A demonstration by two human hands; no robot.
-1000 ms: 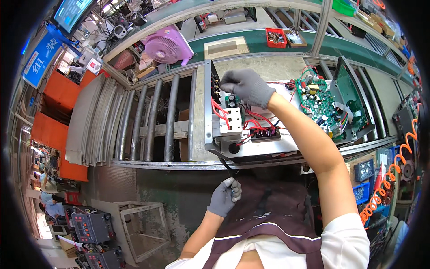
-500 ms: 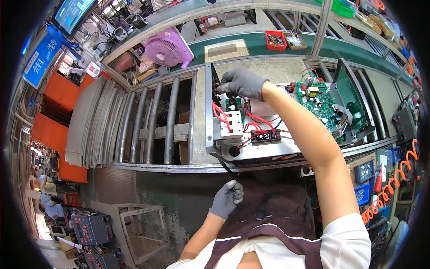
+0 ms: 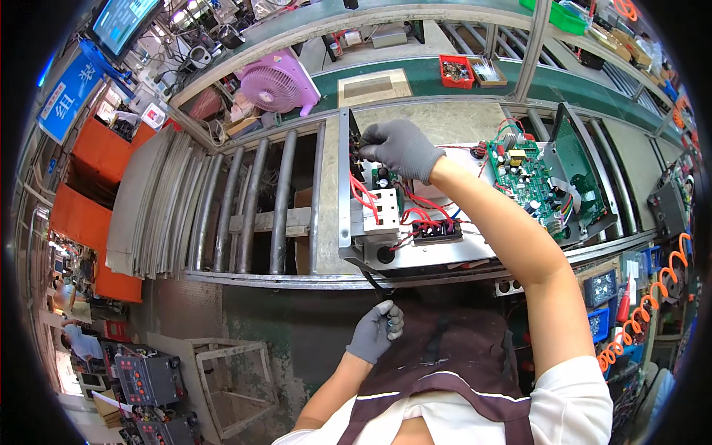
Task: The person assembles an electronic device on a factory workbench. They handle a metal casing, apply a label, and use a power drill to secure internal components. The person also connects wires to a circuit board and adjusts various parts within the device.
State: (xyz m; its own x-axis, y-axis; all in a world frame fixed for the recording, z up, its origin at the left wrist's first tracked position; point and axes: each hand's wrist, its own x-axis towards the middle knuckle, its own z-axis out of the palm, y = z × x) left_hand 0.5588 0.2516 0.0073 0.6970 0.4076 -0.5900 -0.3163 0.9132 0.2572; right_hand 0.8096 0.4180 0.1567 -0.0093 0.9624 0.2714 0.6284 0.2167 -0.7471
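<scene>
An opened metal equipment chassis [image 3: 475, 254] lies in front of me on the roller line. My right hand [image 3: 404, 150], in a grey glove, reaches over it to the inner side of the upright left panel [image 3: 345, 200]. Its fingers are bent together there, and what they grip is hidden. Below that hand are a white breaker block [image 3: 382, 211] with red wires and a black terminal piece [image 3: 437, 231]. A green circuit board [image 3: 523, 174] fills the right part. My left hand [image 3: 376, 331], also gloved, is curled closed below the chassis's near edge; its contents cannot be made out.
Metal rollers [image 3: 252, 200] and a stack of grey sheets [image 3: 152, 204] are on the left. A pink fan [image 3: 274, 83] stands behind. At the back is a red bin [image 3: 455, 71] of small parts. An orange coiled hose [image 3: 649, 304] hangs at right, near blue parts trays [image 3: 599, 322].
The chassis has shifted slightly toward me and to the left. My right hand has moved slightly nearer with it, still at the left panel. My left hand stays curled in nearly the same place.
</scene>
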